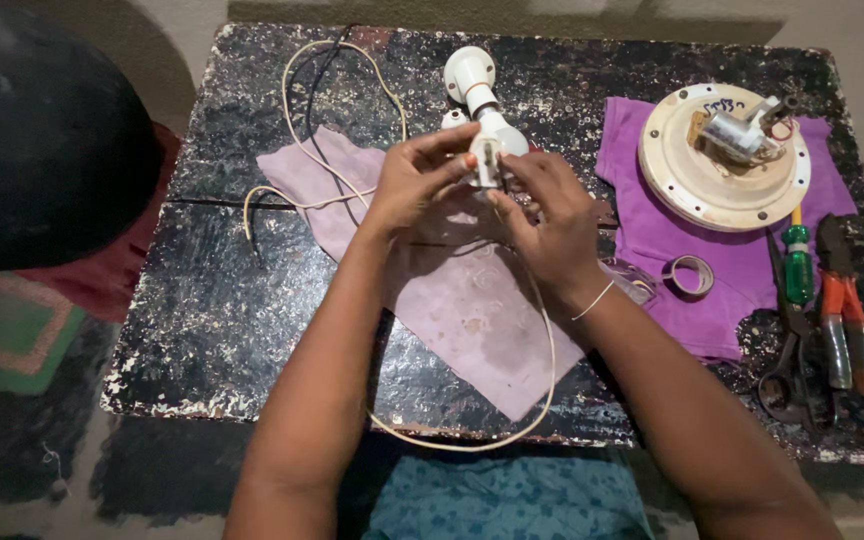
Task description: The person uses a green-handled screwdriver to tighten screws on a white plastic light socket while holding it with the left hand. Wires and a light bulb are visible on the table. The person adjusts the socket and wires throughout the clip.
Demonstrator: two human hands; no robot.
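In the head view, we see both hands meeting just above the centre of the frame. The left hand (414, 180) curls its fingers around a white lamp socket (490, 150), with the thumb and forefinger pinched on its lower end. The right hand (550, 215) closes its fingertips on the same socket from the other side, so both hands grip it together. Both forearms rise from the bottom edge and slant inward, with the wrists bent toward each other. A thin band circles the right wrist.

The socket is held above a pale pink cloth (452, 300) that lies on a worn black table (212, 330). A cream wire (332, 120) loops across the upper left of the table, and another stretch curves below the hands to the table's near edge.

At the upper right, a round cream disc (692, 180) carrying a small metal part sits on a purple cloth (672, 250). A roll of tape (690, 275) lies on that cloth. At the far right, we find a green-handled screwdriver (798, 265), pliers with orange handles (847, 310) and dark scissors (792, 370).
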